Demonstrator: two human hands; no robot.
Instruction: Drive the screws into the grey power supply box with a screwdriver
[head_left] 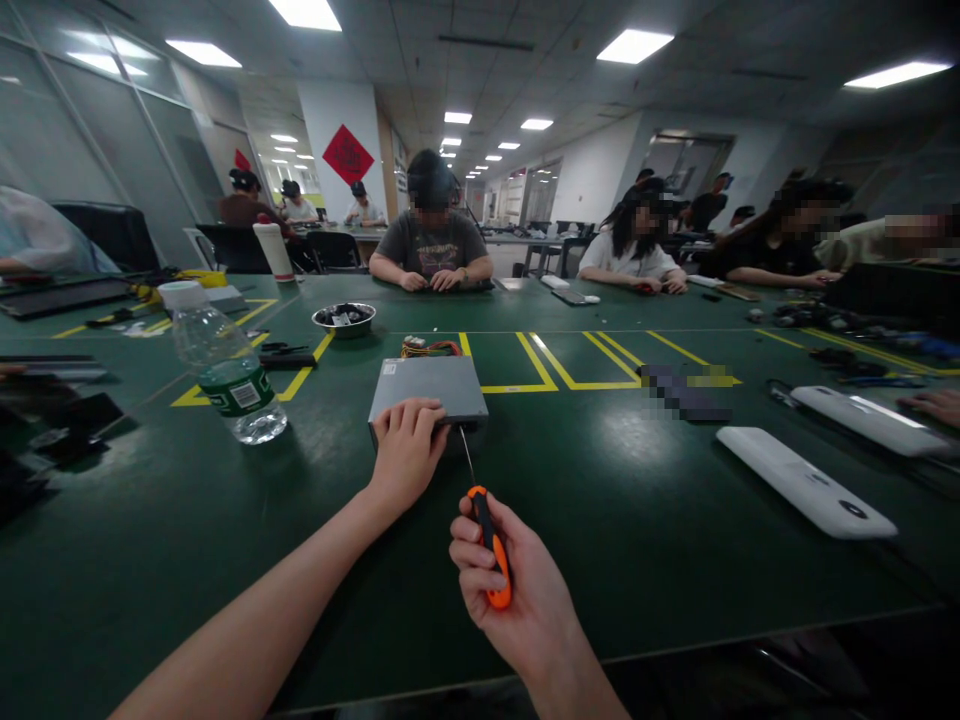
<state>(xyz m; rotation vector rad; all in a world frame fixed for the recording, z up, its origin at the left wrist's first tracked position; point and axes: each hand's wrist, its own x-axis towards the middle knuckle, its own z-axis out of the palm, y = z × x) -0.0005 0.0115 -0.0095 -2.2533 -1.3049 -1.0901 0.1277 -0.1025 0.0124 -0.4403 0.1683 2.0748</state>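
Observation:
A grey metal computer power supply lies on the green table in front of me, its bundle of coloured wires at the far side. My left hand rests over its near left edge, fingers bent across the top and gripping it. In my right hand is an orange and black screwdriver, fingers wrapped around its handle. The thin shaft points up and away, its tip at the near face of the power supply. Whether the tip sits in a screw is too small to tell.
A water bottle stands left on the green table, with a metal bowl of small dark parts behind it. White devices lie at right. Yellow tape marks the surface. A person sits opposite; others work nearby.

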